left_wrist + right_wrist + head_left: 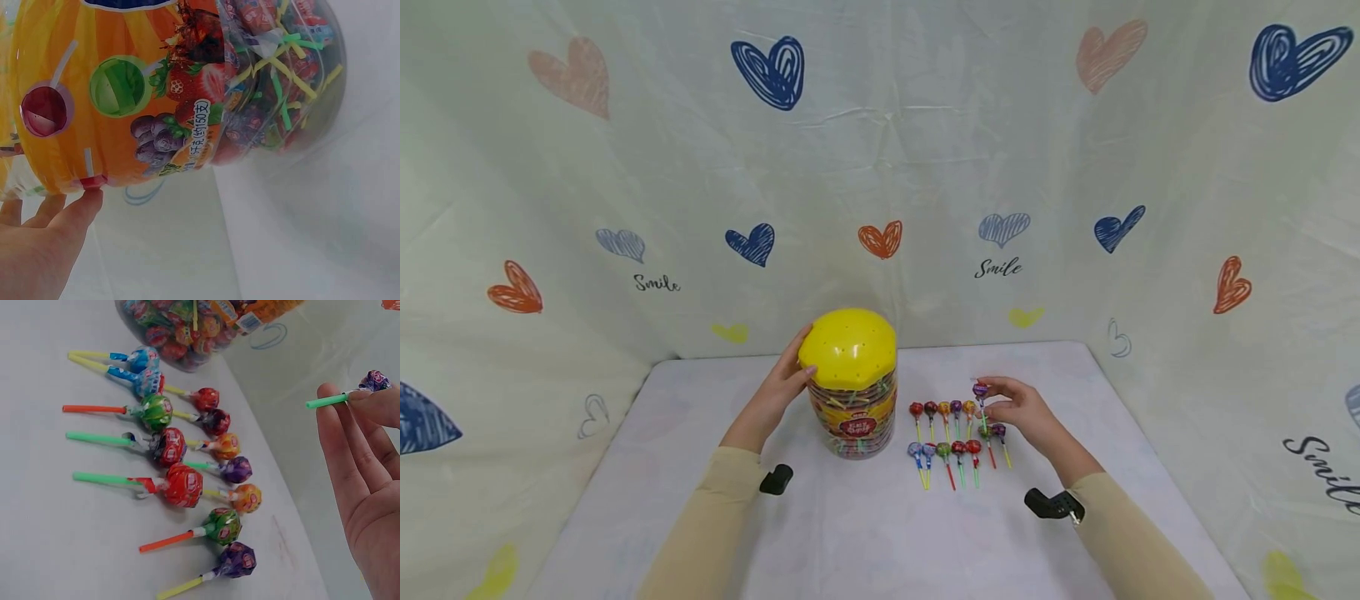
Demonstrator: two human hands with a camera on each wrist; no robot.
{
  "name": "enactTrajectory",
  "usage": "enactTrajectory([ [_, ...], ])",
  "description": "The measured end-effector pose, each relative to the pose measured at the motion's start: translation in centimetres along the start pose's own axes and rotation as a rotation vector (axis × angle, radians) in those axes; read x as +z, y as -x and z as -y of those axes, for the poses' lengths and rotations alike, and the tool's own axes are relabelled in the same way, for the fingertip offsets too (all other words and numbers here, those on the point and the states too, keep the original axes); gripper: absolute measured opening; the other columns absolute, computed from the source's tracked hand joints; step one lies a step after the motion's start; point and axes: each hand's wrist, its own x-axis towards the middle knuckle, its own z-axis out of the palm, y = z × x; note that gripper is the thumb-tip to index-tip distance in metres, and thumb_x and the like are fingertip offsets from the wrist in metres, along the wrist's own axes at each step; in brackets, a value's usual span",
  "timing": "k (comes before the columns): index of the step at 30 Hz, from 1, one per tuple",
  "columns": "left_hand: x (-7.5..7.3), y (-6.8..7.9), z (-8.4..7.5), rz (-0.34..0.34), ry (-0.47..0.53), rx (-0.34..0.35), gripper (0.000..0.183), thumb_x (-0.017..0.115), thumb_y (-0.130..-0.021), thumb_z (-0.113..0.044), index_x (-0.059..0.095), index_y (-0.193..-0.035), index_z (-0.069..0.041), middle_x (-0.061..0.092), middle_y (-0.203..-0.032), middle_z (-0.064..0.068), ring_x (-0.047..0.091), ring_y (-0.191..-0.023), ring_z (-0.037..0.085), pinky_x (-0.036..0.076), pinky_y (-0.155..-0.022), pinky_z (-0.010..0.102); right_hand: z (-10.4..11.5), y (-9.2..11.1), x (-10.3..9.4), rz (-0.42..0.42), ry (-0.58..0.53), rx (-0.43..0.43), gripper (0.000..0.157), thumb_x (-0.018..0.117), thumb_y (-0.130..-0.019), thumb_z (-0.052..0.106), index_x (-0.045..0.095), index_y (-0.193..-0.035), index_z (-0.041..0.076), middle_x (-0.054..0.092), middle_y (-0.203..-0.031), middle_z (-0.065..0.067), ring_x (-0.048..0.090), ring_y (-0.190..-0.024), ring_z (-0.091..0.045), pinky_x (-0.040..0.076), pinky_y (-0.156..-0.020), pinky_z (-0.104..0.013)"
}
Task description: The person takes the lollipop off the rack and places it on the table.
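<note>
A clear lollipop jar with a printed label stands upright on the table, topped by a dome-shaped yellow lid. My left hand holds it by its left side near the lid, thumb at the front; in the left wrist view fingertips press the jar's side. My right hand pinches a purple-wrapped lollipop by its green stick, raised over the table. Below and left of that hand, several lollipops lie in two rows, among them a red one and a green one.
The white-covered table meets a pale curtain printed with hearts at the back and sides. A dark wrist camera sits by the left cuff, another wrist camera by the right cuff.
</note>
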Motion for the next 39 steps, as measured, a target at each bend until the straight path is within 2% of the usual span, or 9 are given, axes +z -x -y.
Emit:
enactTrajectory([
  [8,0.0,0.0,-0.1,0.008,0.006,0.012,0.068,0.055,-0.101,-0.029,0.016,-0.157,-0.035,0.009,-0.163,-0.003,0.007,-0.147,0.029,0.014,-0.112,0.064,-1.0,0.7,-0.7,-0.025,0.03,0.057,0.051,0.063,-0.091,-0.002,0.048,-0.139,0.0,0.053,-0.123,-0.022,0.066,-0.091,-0.019,0.055,-0.081,-0.03],
  [13,-0.1,0.0,-0.1,0.008,0.01,0.0,0.068,0.054,-0.101,-0.028,0.016,-0.157,-0.035,0.009,-0.162,-0.003,0.007,-0.147,0.03,0.014,-0.112,0.064,-2.4,0.9,-1.2,-0.023,0.023,0.043,0.05,0.063,-0.09,-0.001,0.048,-0.138,-0.003,0.052,-0.119,-0.022,0.065,-0.092,-0.025,0.057,-0.079,-0.033],
  [17,-0.1,-0.1,-0.1,0.003,-0.001,-0.01,0.068,0.055,-0.101,-0.03,0.016,-0.156,-0.036,0.009,-0.163,-0.004,0.008,-0.147,0.03,0.014,-0.112,0.063,-3.2,1.2,-1.6,-0.036,0.006,0.071,0.051,0.063,-0.089,-0.004,0.048,-0.138,-0.003,0.054,-0.117,-0.021,0.065,-0.094,-0.032,0.058,-0.078,-0.034],
  [30,0.0,0.0,-0.1,-0.005,0.003,-0.017,0.068,0.056,-0.1,-0.03,0.017,-0.156,-0.037,0.009,-0.163,-0.004,0.008,-0.147,0.03,0.015,-0.113,0.062,-4.7,2.5,-2.8,-0.05,0.024,0.111,0.053,0.062,-0.089,-0.005,0.045,-0.14,-0.005,0.051,-0.118,-0.024,0.062,-0.092,-0.024,0.058,-0.077,-0.033],
  [39,0.0,0.0,0.0,-0.005,0.019,-0.006,0.068,0.055,-0.101,-0.027,0.017,-0.156,-0.035,0.009,-0.163,-0.004,0.007,-0.147,0.029,0.015,-0.113,0.062,-5.8,2.9,-3.4,-0.075,0.081,0.169,0.052,0.066,-0.087,-0.002,0.05,-0.137,-0.003,0.054,-0.114,-0.019,0.062,-0.09,-0.022,0.057,-0.075,-0.03],
])
